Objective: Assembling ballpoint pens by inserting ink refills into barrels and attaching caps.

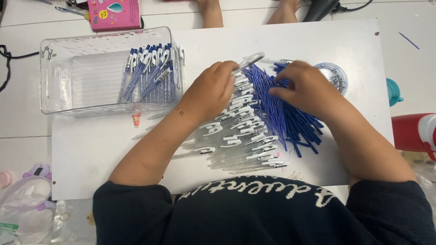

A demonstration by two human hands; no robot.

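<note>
Sleeves: where we look straight down, our dark sleeves (pixel 254 213) fill the bottom edge.
Worktop: a white board (pixel 91 149) carries everything we handle.
Barrels: we see a row of clear pen barrels (pixel 245 136) with white clips, lying side by side just beyond our sleeves.
Refills: a heap of blue refills (pixel 284 113) lies against the barrels' right side.
Left hand: our left hand (pixel 211 90) pinches one clear barrel (pixel 249 61) between fingertips, raised over the row.
Right hand: our right hand (pixel 304 86) rests curled on the refills, fingers touching them; we cannot tell if it grips one.
Bin: a clear bin (pixel 59 77) to the left holds finished blue pens (pixel 150 72).
Lid: a round clear lid (pixel 336 75) sits beyond the right hand.
Far edge: a pink book (pixel 113 13).
</note>
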